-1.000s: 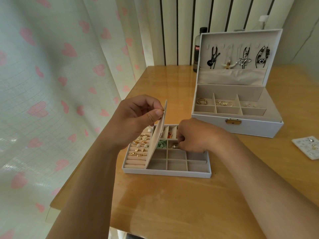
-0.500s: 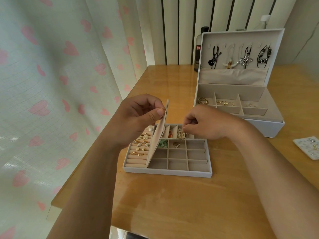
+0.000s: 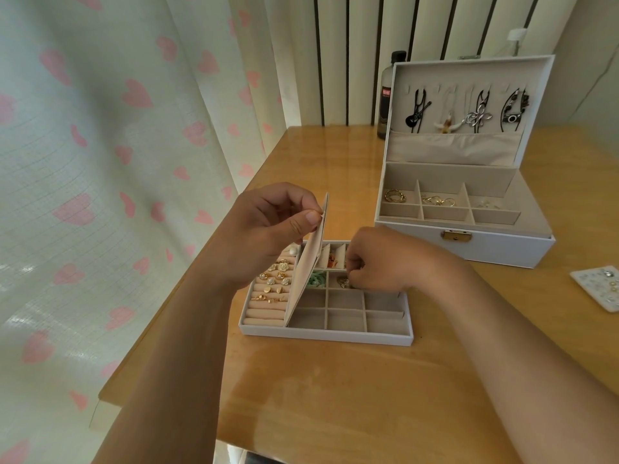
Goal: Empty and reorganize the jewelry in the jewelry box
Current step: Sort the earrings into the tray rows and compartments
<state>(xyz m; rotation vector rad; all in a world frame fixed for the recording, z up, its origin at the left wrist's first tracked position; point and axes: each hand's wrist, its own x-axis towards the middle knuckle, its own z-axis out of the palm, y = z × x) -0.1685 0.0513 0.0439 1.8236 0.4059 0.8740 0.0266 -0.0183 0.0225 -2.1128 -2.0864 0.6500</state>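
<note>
A white removable tray (image 3: 328, 337) lies on the wooden table (image 3: 335, 396). Gold and pearl rings (image 3: 274, 279) sit in its left ring rolls. My left hand (image 3: 268, 229) pinches the tray's beige flap (image 3: 306, 272) by its top edge and holds it raised. My right hand (image 3: 378, 262) reaches into a middle compartment, fingers curled onto a small gold piece (image 3: 343, 283). A green piece (image 3: 315, 279) and an orange piece (image 3: 332, 259) lie in nearby cells. Behind stands the open white jewelry box (image 3: 469, 249), with pendants (image 3: 469, 115) hanging in its lid and gold hoops (image 3: 395, 196) in its compartments.
A dark bottle (image 3: 388, 98) stands behind the box's left corner. A white earring card (image 3: 603, 289) lies at the right edge. A heart-print curtain (image 3: 117, 162) hangs along the table's left side. The table's near-left corner is close to my left forearm.
My right hand dropped from the tray's back row to the middle compartment, where it was a second ago. My left hand keeps the flap raised.
</note>
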